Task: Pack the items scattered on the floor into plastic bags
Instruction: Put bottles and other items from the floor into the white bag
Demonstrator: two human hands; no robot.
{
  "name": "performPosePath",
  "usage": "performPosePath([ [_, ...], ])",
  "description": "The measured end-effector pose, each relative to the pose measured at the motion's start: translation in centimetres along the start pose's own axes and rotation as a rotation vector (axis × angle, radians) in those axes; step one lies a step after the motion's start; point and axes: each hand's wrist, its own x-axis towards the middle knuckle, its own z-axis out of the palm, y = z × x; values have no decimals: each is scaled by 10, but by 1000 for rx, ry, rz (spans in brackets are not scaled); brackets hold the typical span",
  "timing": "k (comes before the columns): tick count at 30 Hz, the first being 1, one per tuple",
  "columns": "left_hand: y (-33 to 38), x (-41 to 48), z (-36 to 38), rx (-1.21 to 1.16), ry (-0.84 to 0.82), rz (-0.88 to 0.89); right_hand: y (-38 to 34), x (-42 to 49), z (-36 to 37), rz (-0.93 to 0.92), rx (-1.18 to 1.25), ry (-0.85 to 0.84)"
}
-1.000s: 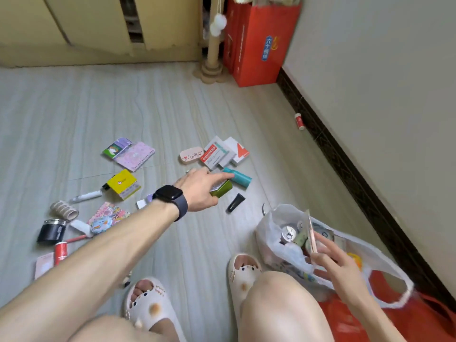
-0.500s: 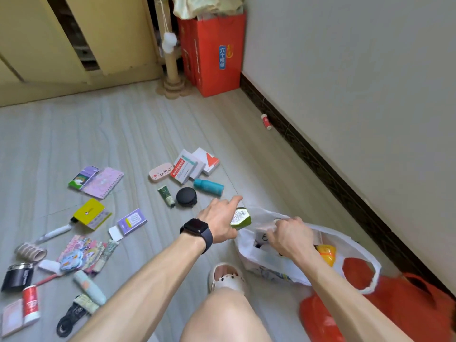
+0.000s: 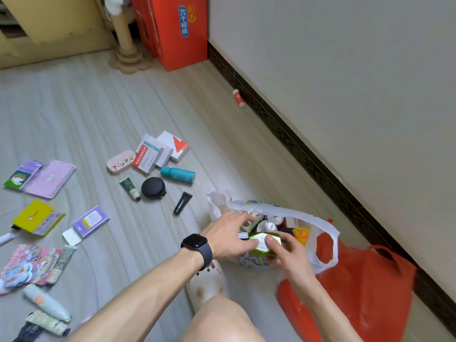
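A white plastic bag (image 3: 320, 227) lies open on the floor at lower centre right, with several small items inside. Over its mouth both hands hold a small green box (image 3: 262, 244). My left hand (image 3: 229, 236), with a dark watch on the wrist, grips the box's left side. My right hand (image 3: 288, 255) grips it from the right and below. Scattered on the floor to the left are a teal bottle (image 3: 177, 174), a black round case (image 3: 153, 187), a black tube (image 3: 182, 203), a green tube (image 3: 129, 188) and white medicine boxes (image 3: 160, 151).
A red plastic bag (image 3: 357, 292) lies beside the white one by the wall. A purple notebook (image 3: 49, 178), yellow box (image 3: 34, 217), purple box (image 3: 90, 220) and stickers (image 3: 27, 266) lie at left. A red carton (image 3: 172, 33) and a post (image 3: 125, 43) stand at the back. A red bottle (image 3: 238, 98) rests against the skirting.
My left hand picked the green box up off the floor and carried it right, to the white bag. My right hand let go of a flat item and came onto the box.
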Motion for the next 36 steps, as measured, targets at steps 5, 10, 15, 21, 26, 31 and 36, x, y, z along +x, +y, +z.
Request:
performPosePath([
  [5, -47, 26, 9, 340, 147, -74, 1, 13, -34, -74, -196, 177],
  [10, -59, 47, 29, 501, 60, -124, -14, 25, -29, -243, -604, 183],
  [15, -69, 47, 33, 713, -67, -357, -19, 34, -1, -419, -839, 173],
  [21, -75, 28, 28, 834, -245, -372, 3, 45, 25, -384, -982, 74],
  [26, -78, 14, 22, 822, -273, -356, 13, 42, 32, -348, -992, 19],
  [31, -63, 1, -18, 257, -72, -322, 17, 37, 29, -346, -973, 37],
  [36, -41, -17, -55, -208, 151, -295, 9, 39, 40, -356, -904, -15],
])
